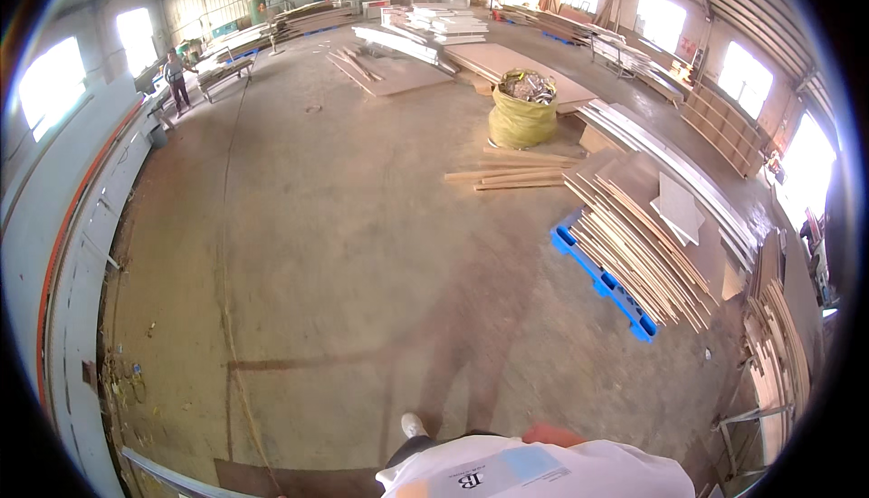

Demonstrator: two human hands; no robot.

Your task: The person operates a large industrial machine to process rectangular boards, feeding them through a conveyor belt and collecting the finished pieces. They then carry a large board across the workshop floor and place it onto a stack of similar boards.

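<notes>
A: Where are the hands, and what are the fingers doing?

B: Neither hand shows. Only the person's white shirt [534,471] fills the lower edge, with one shoe [414,425] stepping out ahead of it, so I cannot tell whether the fingers are open, closed or gripping anything.

A: Any containers?

B: One clear one: a yellow sack [521,113] standing upright on the concrete floor [344,253], far ahead of the body and a little to the right. Its mouth is open and it is stuffed above the rim with crumpled silvery scrap [528,86] (foil or film, too small to tell which).

A: And what lies nearest?

B: To the right, a blue pallet [599,281] carries a fanned stack of thin wooden strips [638,249], with a pale board [679,208] lying on top. A few loose planks [511,175] lie flat on the floor between the pallet and the sack, just before the sack's base.

A: Anyone else?

B: Another person [176,79] stands far off at the upper left, beside a long grey machine [63,253] that runs down the left wall.
</notes>
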